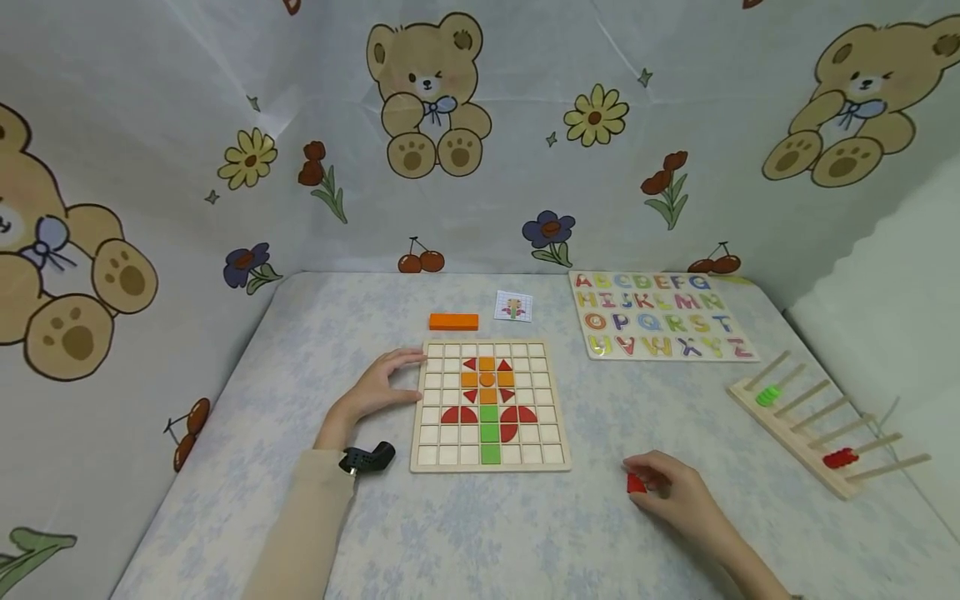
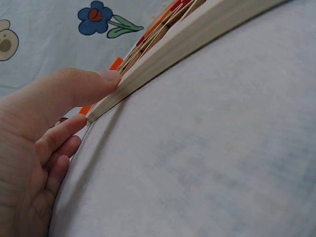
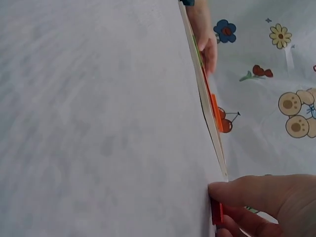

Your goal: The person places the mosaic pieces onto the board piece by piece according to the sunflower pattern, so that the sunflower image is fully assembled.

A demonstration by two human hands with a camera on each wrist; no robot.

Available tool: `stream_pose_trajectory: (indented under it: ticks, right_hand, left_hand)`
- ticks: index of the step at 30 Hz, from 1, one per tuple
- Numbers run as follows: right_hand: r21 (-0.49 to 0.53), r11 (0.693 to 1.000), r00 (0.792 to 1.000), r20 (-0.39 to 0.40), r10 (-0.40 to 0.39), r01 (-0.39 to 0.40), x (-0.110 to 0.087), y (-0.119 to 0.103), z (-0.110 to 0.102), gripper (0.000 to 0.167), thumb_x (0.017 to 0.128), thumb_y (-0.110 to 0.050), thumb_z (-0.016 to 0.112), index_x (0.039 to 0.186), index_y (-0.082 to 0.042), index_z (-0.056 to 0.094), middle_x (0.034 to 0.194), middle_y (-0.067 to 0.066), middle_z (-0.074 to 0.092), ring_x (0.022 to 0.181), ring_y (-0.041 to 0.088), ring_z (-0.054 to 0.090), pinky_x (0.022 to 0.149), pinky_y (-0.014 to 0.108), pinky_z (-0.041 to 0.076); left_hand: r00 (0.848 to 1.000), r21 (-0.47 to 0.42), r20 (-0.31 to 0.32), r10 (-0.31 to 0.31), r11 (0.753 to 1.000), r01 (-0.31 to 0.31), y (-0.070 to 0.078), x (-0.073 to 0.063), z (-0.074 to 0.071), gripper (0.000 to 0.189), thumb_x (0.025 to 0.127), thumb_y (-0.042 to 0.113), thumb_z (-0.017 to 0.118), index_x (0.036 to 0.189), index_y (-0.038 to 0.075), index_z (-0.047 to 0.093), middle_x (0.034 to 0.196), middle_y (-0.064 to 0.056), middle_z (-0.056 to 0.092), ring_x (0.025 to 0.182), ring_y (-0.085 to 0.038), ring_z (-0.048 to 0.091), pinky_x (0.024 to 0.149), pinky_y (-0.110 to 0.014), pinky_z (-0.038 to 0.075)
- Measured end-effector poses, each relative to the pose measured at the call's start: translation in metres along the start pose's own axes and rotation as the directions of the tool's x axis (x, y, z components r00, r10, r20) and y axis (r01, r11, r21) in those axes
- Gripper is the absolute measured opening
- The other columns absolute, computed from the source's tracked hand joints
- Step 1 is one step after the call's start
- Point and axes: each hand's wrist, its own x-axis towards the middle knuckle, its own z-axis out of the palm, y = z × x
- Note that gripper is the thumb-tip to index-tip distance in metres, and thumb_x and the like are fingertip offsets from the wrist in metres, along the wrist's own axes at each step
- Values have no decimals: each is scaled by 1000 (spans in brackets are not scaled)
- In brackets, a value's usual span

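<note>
A wooden grid board (image 1: 555, 463) lies mid-table, with orange squares, an orange round, red triangles, red quarter circles and a column of green squares (image 1: 490, 433) set in its cells. At the board's left edge, my left hand (image 1: 373, 390) rests with thumb and fingers spread, touching the rim. The left wrist view shows the thumb (image 2: 94, 84) against the board's side. Right of the board, my right hand (image 1: 675, 492) pinches a small red piece (image 1: 635, 483) between thumb and fingers, close to the tabletop. Fingers partly hide this piece, so its full shape cannot be told.
Behind the board lie an orange block (image 1: 453, 322) and a small picture card (image 1: 513, 306). An alphabet board (image 1: 671, 317) stands at the back right. A wooden peg rack (image 1: 795, 442) with green and red pieces is at the far right.
</note>
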Motion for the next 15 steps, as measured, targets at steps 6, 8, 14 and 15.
stream_pose_trajectory:
  ticks: [6,8,14,15]
  right_hand:
    - [-14,1000,1000,-14,12,-12,20,-6,16,33,71,2,79,102,-6,69,95,4,68,79,1,58,65,18,52]
    - [-8,1000,999,-18,28,-28,29,-7,20,33,71,1,79,101,-5,69,92,4,67,75,2,56,62,18,50]
    - [-3,997,997,-12,76,-76,67,-5,30,30,73,-3,79,101,0,68,84,7,63,65,2,48,56,18,44]
    - [-5,996,996,-12,84,-84,72,-5,31,30,74,-4,79,101,1,68,84,8,63,65,2,47,57,18,44]
  left_hand:
    - [1000,2,3,1,1000,-1,0,1,-1,64,76,27,81,135,19,55,149,-4,42,143,-30,27,116,-57,21]
    - [1000,-1,1,-1,1000,1,0,1,-1,65,76,26,81,135,19,55,148,-4,42,143,-30,27,116,-58,20]
    - [1000,-9,-2,-3,1000,3,2,0,0,65,75,28,82,134,19,56,148,-4,43,143,-31,27,116,-59,20]
    - [1000,-9,1,-1,1000,1,2,1,0,65,75,28,81,134,19,55,148,-5,43,143,-31,27,116,-59,20]
